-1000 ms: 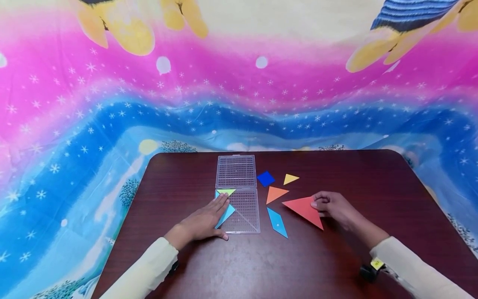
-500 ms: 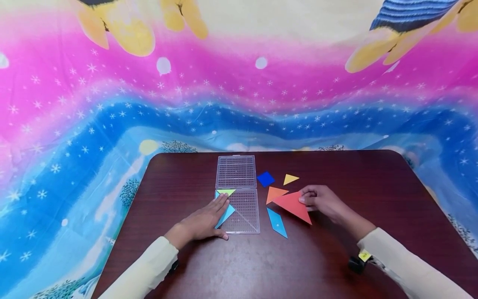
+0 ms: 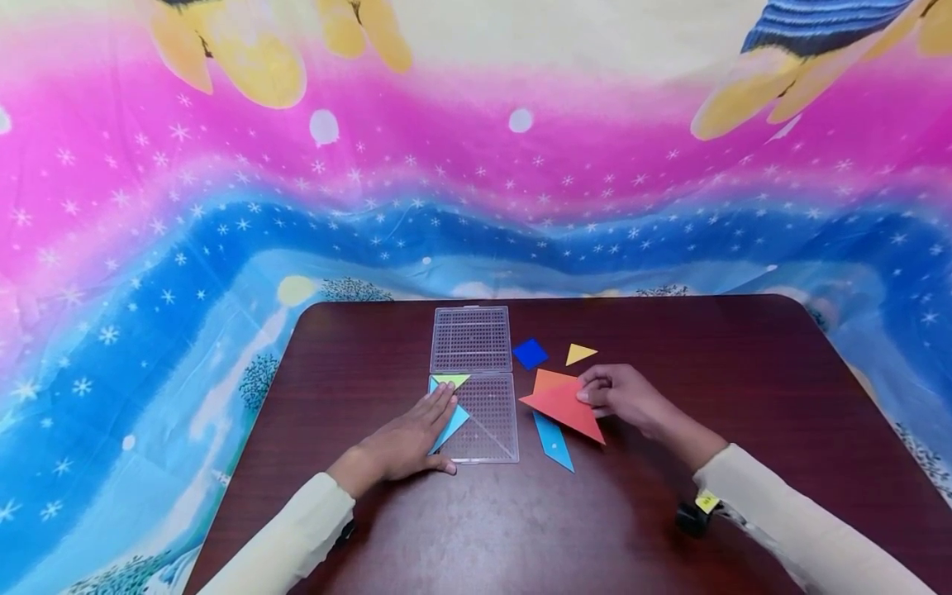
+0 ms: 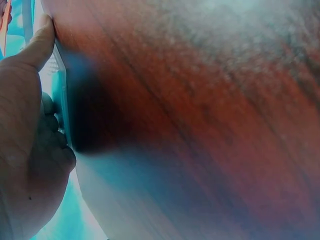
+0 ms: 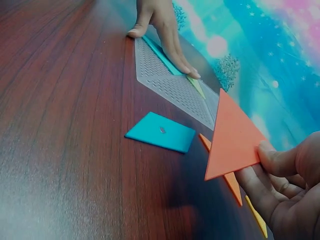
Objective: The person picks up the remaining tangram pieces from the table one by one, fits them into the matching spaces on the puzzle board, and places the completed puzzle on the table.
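Observation:
My right hand [image 3: 625,401] pinches a large red tangram triangle [image 3: 568,409] by one edge, thumb on top and fingers beneath. In the right wrist view the red triangle is raised and tilted above the table. It overlaps a smaller orange triangle [image 3: 549,380] and the tip of a light blue parallelogram [image 3: 552,445] in the head view. My left hand [image 3: 409,434] lies with fingers extended over a light blue triangle [image 3: 451,427] and a small green triangle [image 3: 456,381]. Both sit in the near half of a clear plastic case [image 3: 494,405], partly hidden by that hand.
The case's other half [image 3: 470,340] lies opened flat behind, with a grid pattern. Right of it are a dark blue square [image 3: 530,354] and a small yellow triangle [image 3: 581,354]. A brown table [image 3: 476,529] carries everything; a patterned cloth [image 3: 476,190] hangs behind.
My right hand has moved left with the red triangle, which now covers part of the orange triangle and the parallelogram's tip. My left hand has stayed in place.

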Demonstrator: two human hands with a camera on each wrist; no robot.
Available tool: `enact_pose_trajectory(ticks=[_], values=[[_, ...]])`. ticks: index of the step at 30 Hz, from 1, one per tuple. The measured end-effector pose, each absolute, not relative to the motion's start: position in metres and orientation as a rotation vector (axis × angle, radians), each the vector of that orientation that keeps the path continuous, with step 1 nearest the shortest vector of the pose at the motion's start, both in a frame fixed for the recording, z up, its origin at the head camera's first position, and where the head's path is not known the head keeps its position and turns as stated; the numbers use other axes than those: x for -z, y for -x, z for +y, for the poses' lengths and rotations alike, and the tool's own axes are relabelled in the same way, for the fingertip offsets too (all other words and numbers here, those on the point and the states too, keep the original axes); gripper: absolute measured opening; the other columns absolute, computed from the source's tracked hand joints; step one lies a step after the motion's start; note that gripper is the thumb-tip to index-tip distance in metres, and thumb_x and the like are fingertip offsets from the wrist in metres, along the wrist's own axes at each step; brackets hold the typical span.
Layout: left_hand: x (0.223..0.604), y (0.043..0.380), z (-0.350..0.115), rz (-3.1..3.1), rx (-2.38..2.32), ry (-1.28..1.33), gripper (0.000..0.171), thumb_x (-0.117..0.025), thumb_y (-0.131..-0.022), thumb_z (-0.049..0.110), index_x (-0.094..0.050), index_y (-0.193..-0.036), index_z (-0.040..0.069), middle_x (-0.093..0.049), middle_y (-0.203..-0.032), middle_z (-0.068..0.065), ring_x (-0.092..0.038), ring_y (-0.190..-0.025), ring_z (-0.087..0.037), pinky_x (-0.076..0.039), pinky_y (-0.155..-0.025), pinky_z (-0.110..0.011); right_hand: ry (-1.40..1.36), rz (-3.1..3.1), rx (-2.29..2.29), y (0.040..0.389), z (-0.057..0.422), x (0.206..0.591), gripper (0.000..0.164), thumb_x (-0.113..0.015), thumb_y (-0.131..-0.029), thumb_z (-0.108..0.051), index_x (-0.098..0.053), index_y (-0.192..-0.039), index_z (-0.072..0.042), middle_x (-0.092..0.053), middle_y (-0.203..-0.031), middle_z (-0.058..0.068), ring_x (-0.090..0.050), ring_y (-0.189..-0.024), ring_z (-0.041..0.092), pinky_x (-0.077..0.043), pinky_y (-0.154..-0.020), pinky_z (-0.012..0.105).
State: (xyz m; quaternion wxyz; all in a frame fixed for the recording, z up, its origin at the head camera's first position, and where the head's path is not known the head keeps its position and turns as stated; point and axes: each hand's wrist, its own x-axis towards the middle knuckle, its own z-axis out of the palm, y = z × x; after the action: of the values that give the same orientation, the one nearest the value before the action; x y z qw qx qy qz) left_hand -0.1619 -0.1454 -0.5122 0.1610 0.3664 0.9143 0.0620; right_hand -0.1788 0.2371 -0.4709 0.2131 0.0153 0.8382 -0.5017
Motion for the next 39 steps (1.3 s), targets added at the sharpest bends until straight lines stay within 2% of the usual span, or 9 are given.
enact_pose_trajectory(ticks=[9, 21, 39], values=[[0.513, 0.160, -0.146, 2.635, -0.154, -1.145, 0.101, -0.052, -0.098, 0.063, -0.011, -0.163, -0.003, 0.000, -0.172, -0.022, -0.001, -0.161, -0.036, -0.016, -0.131, -0.047, -0.026, 2.302, 1.407, 0.183, 0.223, 0.476, 0.030, -0.071, -0.097, -0.010, -0.065, -0.123, 0.004, -0.069, -0.107, 0.014, -0.070, -0.087, 0.017, -0.065, -0.080, 0.037], [0.511, 0.155, -0.144, 2.608, -0.159, -1.121, 0.093, -0.046, -0.102, 0.061, -0.006, -0.164, 0.004, 0.004, -0.174, -0.015, 0.003, -0.162, -0.029, -0.014, -0.132, -0.043, -0.028, 2.309, 1.379, 0.185, 0.206, 0.479, 0.027, -0.071, -0.096, -0.008, -0.067, -0.120, 0.003, -0.069, -0.103, 0.013, -0.070, -0.082, 0.015, -0.065, -0.076, 0.036], [0.511, 0.157, -0.142, 2.597, -0.193, -1.052, 0.096, -0.049, -0.100, 0.062, -0.007, -0.165, 0.007, 0.004, -0.174, -0.013, 0.003, -0.162, -0.027, -0.016, -0.131, -0.044, 0.029, 2.288, 1.335, 0.187, 0.176, 0.477, 0.023, -0.072, -0.094, -0.005, -0.070, -0.115, 0.002, -0.070, -0.097, 0.013, -0.069, -0.074, 0.016, -0.064, -0.070, 0.034]])
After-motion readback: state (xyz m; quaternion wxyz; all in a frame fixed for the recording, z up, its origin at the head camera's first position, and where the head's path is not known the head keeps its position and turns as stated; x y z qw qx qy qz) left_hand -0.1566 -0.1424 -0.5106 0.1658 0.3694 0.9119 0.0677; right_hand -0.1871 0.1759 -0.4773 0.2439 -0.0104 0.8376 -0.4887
